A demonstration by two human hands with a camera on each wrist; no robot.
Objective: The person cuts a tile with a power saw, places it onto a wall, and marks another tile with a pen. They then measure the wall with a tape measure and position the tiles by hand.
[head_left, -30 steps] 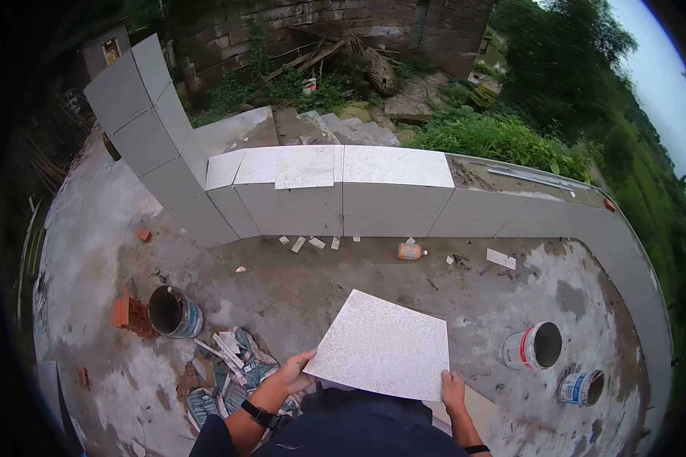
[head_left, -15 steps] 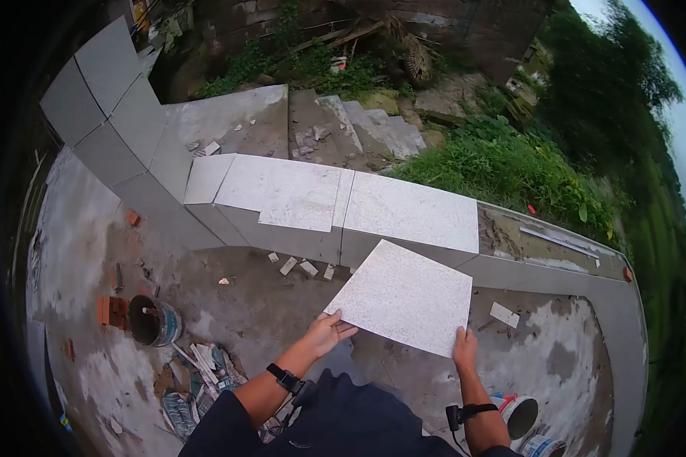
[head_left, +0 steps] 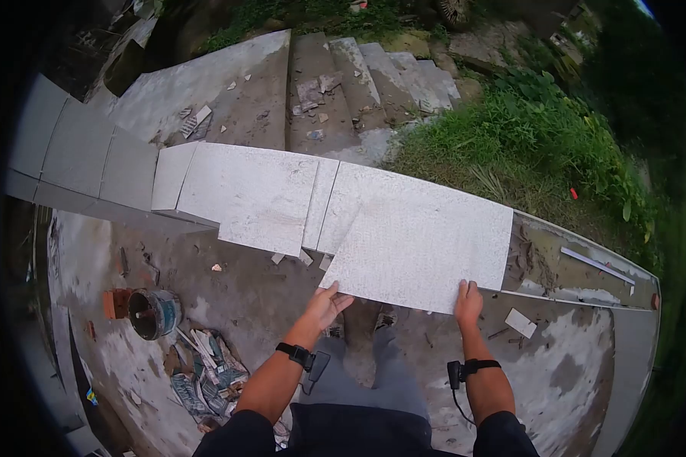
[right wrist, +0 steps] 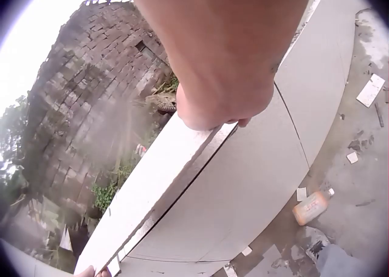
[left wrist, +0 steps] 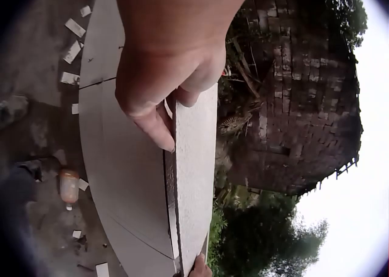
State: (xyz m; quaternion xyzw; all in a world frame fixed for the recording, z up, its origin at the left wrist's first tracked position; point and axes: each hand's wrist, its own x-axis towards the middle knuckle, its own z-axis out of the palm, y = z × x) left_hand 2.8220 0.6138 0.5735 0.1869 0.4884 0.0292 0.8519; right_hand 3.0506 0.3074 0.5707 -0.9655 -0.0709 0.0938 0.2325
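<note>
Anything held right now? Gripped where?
A white tile, held along its near edge: left hand at the left corner, right hand toward the right end.

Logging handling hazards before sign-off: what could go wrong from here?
The speckled white flat tile could tip: left grip and right grip hold only its near side. Its edges may chip if they knock the grey tile-faced low wall. It might nudge the white rectangular tile overhanging that wall's front, which could fall.

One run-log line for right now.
left hand: holds slab | right hand: holds slab | slab: over wall top, contact unclear
</note>
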